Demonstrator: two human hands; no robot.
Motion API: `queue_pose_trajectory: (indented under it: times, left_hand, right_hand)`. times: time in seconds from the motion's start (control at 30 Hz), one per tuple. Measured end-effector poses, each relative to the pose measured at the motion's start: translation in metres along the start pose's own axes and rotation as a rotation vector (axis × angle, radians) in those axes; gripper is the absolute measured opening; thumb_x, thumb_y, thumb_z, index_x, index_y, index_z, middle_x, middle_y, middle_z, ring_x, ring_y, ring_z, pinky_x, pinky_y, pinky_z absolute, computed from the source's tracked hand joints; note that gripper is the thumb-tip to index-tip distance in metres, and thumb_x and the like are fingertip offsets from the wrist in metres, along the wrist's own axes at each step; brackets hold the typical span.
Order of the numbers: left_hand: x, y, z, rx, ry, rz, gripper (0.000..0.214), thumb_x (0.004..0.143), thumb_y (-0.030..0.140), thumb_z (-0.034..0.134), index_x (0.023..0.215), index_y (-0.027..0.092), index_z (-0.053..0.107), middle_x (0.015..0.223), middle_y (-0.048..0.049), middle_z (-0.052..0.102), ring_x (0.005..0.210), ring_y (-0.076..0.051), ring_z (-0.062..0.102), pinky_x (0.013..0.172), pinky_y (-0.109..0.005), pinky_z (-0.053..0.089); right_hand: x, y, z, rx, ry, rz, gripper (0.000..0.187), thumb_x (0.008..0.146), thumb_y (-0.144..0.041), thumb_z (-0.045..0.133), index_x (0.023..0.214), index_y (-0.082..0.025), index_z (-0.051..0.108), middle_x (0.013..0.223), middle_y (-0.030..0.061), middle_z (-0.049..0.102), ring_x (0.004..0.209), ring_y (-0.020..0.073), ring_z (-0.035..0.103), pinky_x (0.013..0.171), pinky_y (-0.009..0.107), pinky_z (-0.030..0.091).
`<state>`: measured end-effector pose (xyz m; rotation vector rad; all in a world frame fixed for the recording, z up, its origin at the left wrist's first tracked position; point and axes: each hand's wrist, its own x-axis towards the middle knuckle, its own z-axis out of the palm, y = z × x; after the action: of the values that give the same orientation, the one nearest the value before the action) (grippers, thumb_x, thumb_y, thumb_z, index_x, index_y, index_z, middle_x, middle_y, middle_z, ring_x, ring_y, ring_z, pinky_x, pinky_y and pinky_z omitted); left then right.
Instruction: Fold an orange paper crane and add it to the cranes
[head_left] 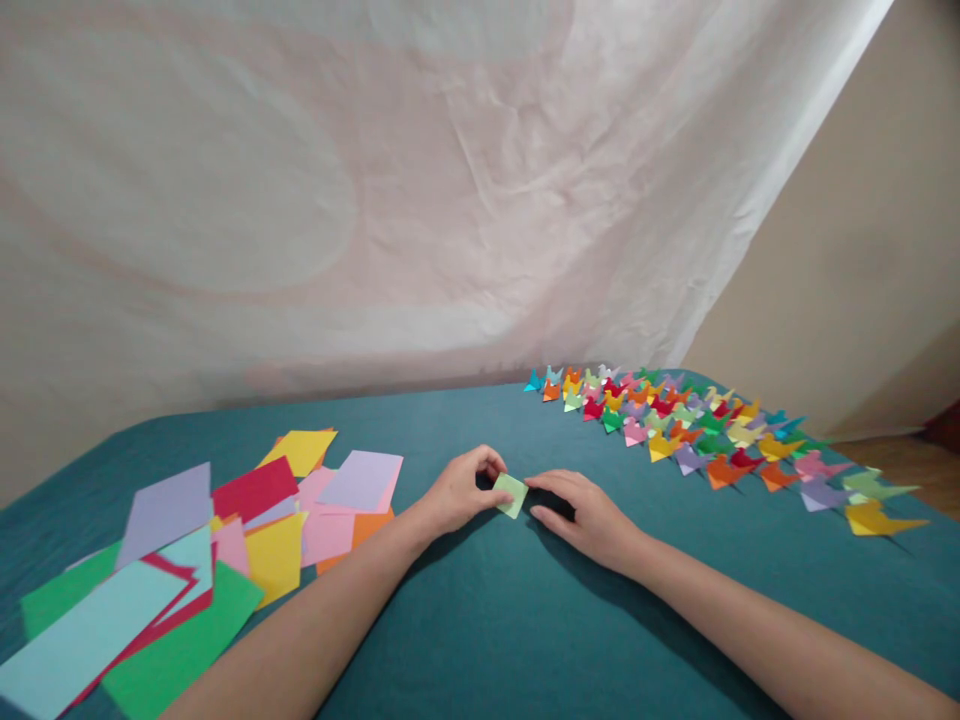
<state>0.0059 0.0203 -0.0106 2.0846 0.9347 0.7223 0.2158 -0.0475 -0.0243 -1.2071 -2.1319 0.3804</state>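
A small folded piece of light green paper lies on the teal tablecloth between my two hands. My left hand is curled, its thumb and fingers pinching the paper's left edge. My right hand lies low on the cloth, fingertips pressed against the paper's right edge.
A loose spread of coloured paper sheets covers the left of the table. Several rows of small folded paper figures in many colours stand at the back right. A white creased sheet hangs behind the table; a beige wall is at right.
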Motion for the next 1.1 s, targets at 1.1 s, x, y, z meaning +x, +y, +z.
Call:
queue_pose_trajectory:
  times: [1.1]
  left_hand:
    - [-0.009,0.024,0.015,-0.203,0.071,0.049,0.023,0.081,0.03,0.06,0.098,0.018,0.07,0.087,-0.0033,0.07,0.074,-0.015,0.059,0.067,-0.023,0.043]
  right_hand:
    - [-0.003,-0.019,-0.001,0.324,0.28,0.161,0.012,0.083,-0.028,0.053,0.09,-0.02,0.05,0.08,0.0025,0.059,0.074,0.0153,0.057,0.069,0.029,0.048]
